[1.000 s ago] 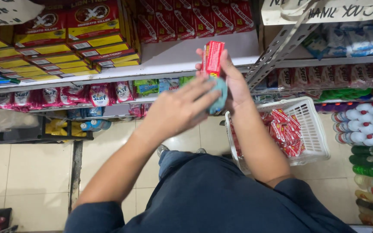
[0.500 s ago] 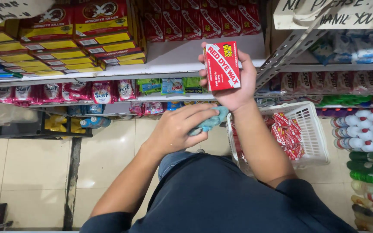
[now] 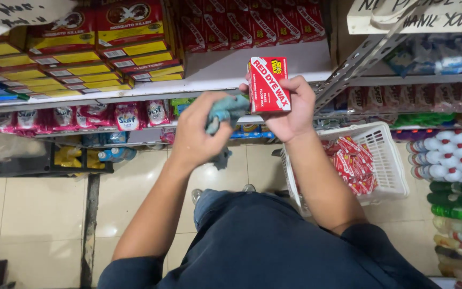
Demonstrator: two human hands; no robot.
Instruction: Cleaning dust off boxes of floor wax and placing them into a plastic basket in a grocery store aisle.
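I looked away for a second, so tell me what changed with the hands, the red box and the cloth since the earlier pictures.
The left hand has brought the blue-green cloth up from its lower position half a second ago to the side of the red box. The right hand turned the box from edge-on to face the camera. Both grips stayed, and the white basket of red packets stayed put.

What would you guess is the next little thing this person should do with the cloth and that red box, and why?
Probably bring the blue-grey cloth in the left hand across onto the red box and wipe its face. The right hand holds the box upright, its front turned toward the camera, and the cloth sits bunched just beside the box's left edge, seemingly not yet on the front.
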